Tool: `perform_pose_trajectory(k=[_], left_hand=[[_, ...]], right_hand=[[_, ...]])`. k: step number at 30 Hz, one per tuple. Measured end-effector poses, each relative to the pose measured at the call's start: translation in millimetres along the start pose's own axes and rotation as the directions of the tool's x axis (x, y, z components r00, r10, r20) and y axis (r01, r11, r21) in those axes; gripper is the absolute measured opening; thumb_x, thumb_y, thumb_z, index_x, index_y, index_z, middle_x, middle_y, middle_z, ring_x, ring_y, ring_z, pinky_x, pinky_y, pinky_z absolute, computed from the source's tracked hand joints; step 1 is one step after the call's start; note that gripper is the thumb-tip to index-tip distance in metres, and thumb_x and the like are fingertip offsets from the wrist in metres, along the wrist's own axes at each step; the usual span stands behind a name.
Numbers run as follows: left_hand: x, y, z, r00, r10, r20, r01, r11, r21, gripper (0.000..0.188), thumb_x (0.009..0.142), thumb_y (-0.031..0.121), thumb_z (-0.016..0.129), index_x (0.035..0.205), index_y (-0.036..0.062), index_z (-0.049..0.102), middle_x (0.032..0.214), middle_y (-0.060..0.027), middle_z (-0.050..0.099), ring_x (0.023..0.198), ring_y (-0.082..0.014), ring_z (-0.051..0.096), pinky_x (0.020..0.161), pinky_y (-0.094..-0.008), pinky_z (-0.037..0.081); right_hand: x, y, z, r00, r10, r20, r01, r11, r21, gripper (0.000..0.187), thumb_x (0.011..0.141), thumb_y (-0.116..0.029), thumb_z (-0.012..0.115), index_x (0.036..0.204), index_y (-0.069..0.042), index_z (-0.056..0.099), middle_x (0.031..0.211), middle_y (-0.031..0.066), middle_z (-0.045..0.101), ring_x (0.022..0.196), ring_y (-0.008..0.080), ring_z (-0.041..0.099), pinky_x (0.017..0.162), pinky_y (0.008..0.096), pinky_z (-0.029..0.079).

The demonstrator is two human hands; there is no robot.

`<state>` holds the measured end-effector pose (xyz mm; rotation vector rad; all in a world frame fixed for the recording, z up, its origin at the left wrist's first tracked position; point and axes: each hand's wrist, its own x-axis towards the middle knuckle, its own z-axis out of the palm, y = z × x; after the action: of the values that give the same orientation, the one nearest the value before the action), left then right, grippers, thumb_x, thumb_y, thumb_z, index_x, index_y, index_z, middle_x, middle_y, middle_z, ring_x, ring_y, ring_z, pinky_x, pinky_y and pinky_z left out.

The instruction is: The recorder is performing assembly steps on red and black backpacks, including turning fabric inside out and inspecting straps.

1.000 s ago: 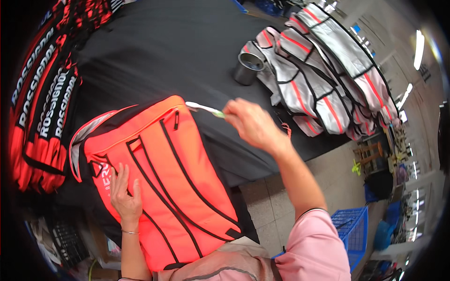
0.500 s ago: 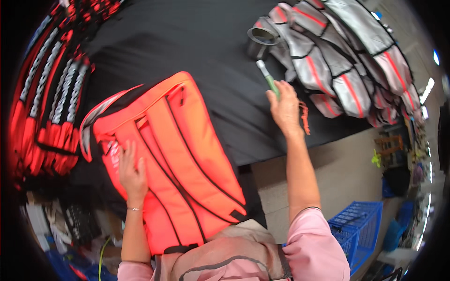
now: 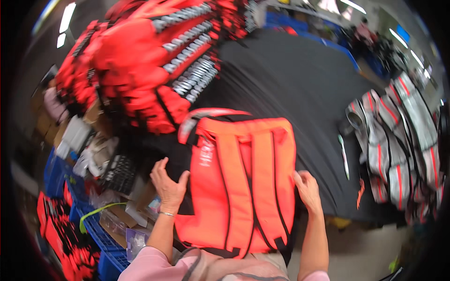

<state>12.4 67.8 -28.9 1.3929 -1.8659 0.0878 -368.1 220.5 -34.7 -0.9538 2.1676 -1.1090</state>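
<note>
A bright orange-red backpack [image 3: 211, 187] lies with its two padded shoulder straps facing up, close in front of me on the black cloth. My left hand [image 3: 169, 187] is open beside its left edge, thumb and fingers apart, with a small gap to the fabric. My right hand [image 3: 308, 191] is at the opposite edge, its bent fingers closed at the side of the backpack; the fingertips are partly hidden. To the right a white and green toothbrush [image 3: 345, 158] lies on the cloth, apart from both hands.
A pile of red bags with black-and-white straps [image 3: 136, 70] rises at the back left. Grey bags with red stripes [image 3: 391, 145] and a dark cup [image 3: 355, 120] occupy the right side. Blue crates [image 3: 105, 234] with clutter stand at lower left. The black table covering [image 3: 290, 70] extends behind.
My right hand has let go of the toothbrush and moved to the backpack's right edge. My left hand has come off the backpack to its left side. The view has swung right-to-left, showing more at left.
</note>
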Motion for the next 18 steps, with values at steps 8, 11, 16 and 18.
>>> perform_pose_trajectory(k=[8, 11, 16, 18], left_hand=[[-51, -50, -6, 0.590, -0.395, 0.704, 0.804, 0.213, -0.554, 0.055, 0.083, 0.027, 0.078, 0.125, -0.0036, 0.060, 0.119, -0.0073, 0.067, 0.107, -0.0168, 0.062, 0.096, -0.0308, 0.046], [-44, -49, -16, 0.594, -0.308, 0.744, 0.788, 0.034, -0.615, 0.035, 0.087, 0.020, 0.073, 0.114, -0.0018, 0.067, 0.107, -0.0006, 0.068, 0.096, -0.0112, 0.062, 0.089, -0.0288, 0.047], [26, 10, -79, 0.861, -0.138, 0.489, 0.500, 0.058, -0.864, 0.021, 0.089, 0.013, 0.071, 0.105, -0.0015, 0.069, 0.096, 0.0028, 0.066, 0.086, -0.0062, 0.057, 0.079, -0.0245, 0.047], [60, 35, -108, 0.944, -0.143, 0.297, 0.312, 0.104, -0.944, 0.020, 0.091, 0.013, 0.070, 0.104, -0.0014, 0.069, 0.092, 0.0040, 0.064, 0.082, -0.0047, 0.056, 0.074, -0.0227, 0.047]], right_hand=[[-26, -37, 21, 0.998, -0.068, 0.016, 0.054, 0.893, 0.446, 0.043, 0.088, -0.021, 0.071, 0.118, 0.008, 0.059, 0.101, 0.0086, 0.065, 0.087, 0.0145, 0.061, 0.077, 0.0288, 0.050], [-55, -66, 2, 0.974, -0.182, -0.136, 0.227, 0.818, 0.529, 0.030, 0.086, -0.003, 0.070, 0.112, 0.008, 0.062, 0.103, 0.0096, 0.068, 0.088, 0.0133, 0.063, 0.080, 0.0261, 0.052], [-97, -120, -63, 0.817, -0.378, -0.436, 0.538, 0.772, 0.338, 0.024, 0.094, -0.010, 0.064, 0.111, 0.007, 0.061, 0.097, 0.0040, 0.064, 0.085, 0.0102, 0.056, 0.078, 0.0257, 0.047], [-102, -149, -86, 0.695, -0.391, -0.603, 0.622, 0.748, 0.231, 0.030, 0.096, -0.017, 0.063, 0.114, 0.007, 0.060, 0.101, 0.0057, 0.064, 0.088, 0.0112, 0.057, 0.080, 0.0271, 0.048]])
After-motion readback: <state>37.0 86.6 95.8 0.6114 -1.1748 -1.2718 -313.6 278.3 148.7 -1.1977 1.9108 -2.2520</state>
